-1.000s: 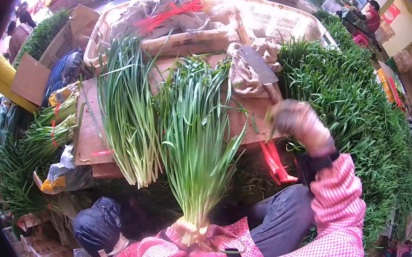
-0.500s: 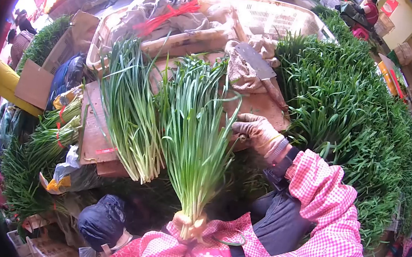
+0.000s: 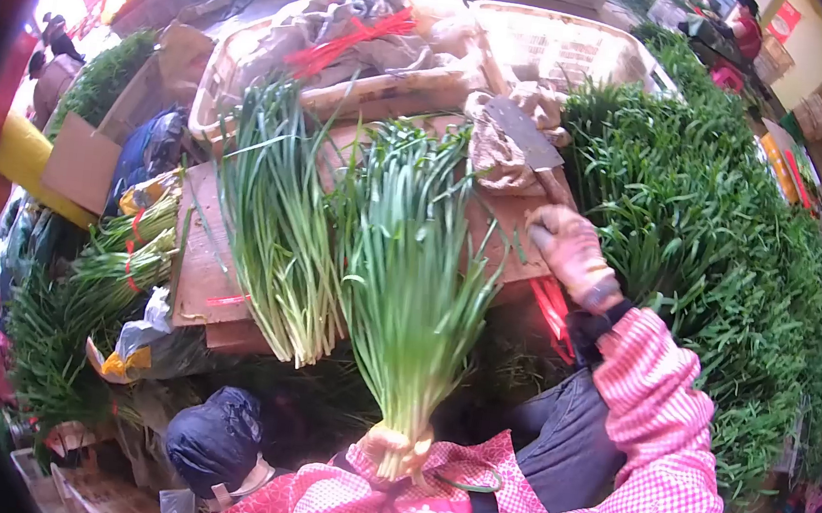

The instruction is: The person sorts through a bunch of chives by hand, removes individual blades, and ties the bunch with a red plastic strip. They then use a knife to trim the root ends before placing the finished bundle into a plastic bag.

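My left hand, in a pale glove, is closed around the stem ends of a bunch of long green leafy stalks, which stands upright before my chest. My right hand, also gloved, is closed at the end of the wooden handle of a cleaver. The cleaver's blade lies on a crumpled cloth. Left of the held bunch, a second bunch of stalks lies on the board. Red strips hang below my right wrist.
A crate with cloth and red ties stands behind the board, beside another white crate. Leafy greens are heaped on the right. Tied bunches and a dark blue cap-like thing are at left. People sit in the background.
My right hand has moved right, away from the held bunch, and closed at the cleaver handle. The red strips have come into view. The whole view has shifted slightly.
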Motion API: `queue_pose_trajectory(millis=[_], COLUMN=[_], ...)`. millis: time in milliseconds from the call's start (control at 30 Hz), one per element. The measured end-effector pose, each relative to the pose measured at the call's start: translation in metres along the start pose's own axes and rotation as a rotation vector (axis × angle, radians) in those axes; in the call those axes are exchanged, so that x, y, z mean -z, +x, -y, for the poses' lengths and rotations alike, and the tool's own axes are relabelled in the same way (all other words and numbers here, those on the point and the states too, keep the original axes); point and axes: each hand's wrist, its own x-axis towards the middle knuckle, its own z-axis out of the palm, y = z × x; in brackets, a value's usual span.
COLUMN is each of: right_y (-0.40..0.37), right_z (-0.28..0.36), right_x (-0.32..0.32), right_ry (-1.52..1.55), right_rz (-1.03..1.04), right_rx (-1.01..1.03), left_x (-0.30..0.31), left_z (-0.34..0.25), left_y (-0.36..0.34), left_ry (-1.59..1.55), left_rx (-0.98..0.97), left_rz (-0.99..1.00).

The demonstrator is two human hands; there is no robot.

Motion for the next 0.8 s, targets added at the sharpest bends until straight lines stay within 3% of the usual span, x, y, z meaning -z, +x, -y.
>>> queue_pose_trajectory(millis=[33,67,100,167,267,300,367,400,433,500,533,633,800], right_y=[-0.007,-0.004,-0.005,-0.009,0.004,0.007,0.009,0.011,0.006,0.007,0.006,-0.002,-0.009], right_z=[0.009,0.047,0.079,0.073,0.066,0.076,0.081,0.071,0.042,0.026,0.024,0.012,0.003], right_x=[0.007,0.027,0.034,0.016,-0.014,-0.014,-0.032,-0.042,-0.062,-0.057,-0.05,-0.047,-0.045], right_ry=[0.197,0.369,0.256,0.27,0.01,-0.047,-0.134,-0.016,0.034,0.475,0.421,0.62,0.612], right_rz=[0.166,0.582,0.646,0.459,0.05,0.165,0.192,0.2,0.062,0.209,0.228,0.217,0.233], right_rx=[-0.028,-0.477,-0.545,-0.3,0.085,0.071,0.034,-0.059,-0.056,-0.431,-0.546,-0.531,-0.546], left_x=[-0.018,-0.02,-0.021,-0.034,-0.041,-0.042,-0.045,-0.052,-0.052,-0.049,-0.048,-0.039,-0.023], left_z=[-0.002,-0.003,-0.003,-0.005,-0.003,-0.001,0.002,0.0,0.002,0.002,-0.001,-0.004,-0.005], left_y=[0.0,0.001,0.003,0.005,0.01,0.01,0.01,0.009,0.008,0.007,0.007,0.007,0.006], left_ry=[0.081,0.145,0.212,0.246,0.427,0.458,0.49,0.547,0.533,0.509,0.472,0.311,0.141], left_rx=[0.02,0.035,0.059,0.065,0.036,0.019,0.024,0.048,0.027,-0.019,-0.006,0.027,0.074], left_rz=[-0.172,-0.235,-0.3,-0.342,-0.475,-0.485,-0.46,-0.468,-0.467,-0.464,-0.471,-0.443,-0.321])
